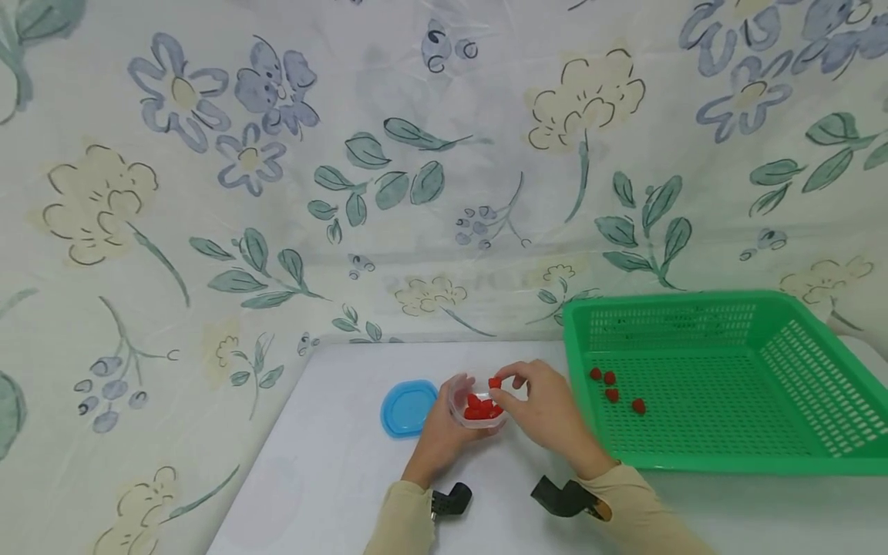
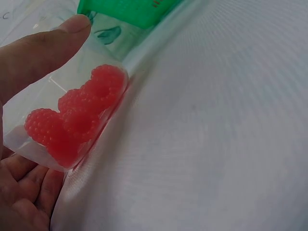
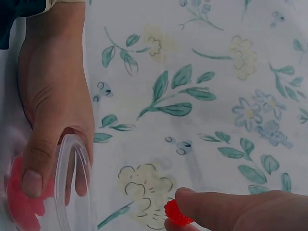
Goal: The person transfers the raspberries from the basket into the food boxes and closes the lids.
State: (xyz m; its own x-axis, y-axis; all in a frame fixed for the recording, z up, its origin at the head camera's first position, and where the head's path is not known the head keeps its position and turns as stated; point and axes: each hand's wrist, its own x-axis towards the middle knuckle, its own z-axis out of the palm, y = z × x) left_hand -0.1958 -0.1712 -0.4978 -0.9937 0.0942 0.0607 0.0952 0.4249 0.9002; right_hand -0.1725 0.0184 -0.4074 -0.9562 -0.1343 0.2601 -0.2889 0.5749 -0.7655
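Observation:
My left hand (image 1: 444,428) grips a clear plastic container (image 1: 458,408) on the white table, thumb along one side and fingers round the other. Several red raspberries (image 2: 79,113) lie heaped in the bottom of it, seen through its wall in the left wrist view. Over the container's right rim, my right hand (image 1: 544,401) pinches a single raspberry (image 3: 177,213) between thumb and fingers. In the right wrist view that raspberry is apart from the container's rim (image 3: 65,178).
A blue lid (image 1: 408,408) lies on the table just left of the container. On the right stands a green plastic basket (image 1: 721,462) with several raspberries (image 1: 639,406) near its left side. Behind the table hangs a flower-patterned cloth (image 1: 430,231).

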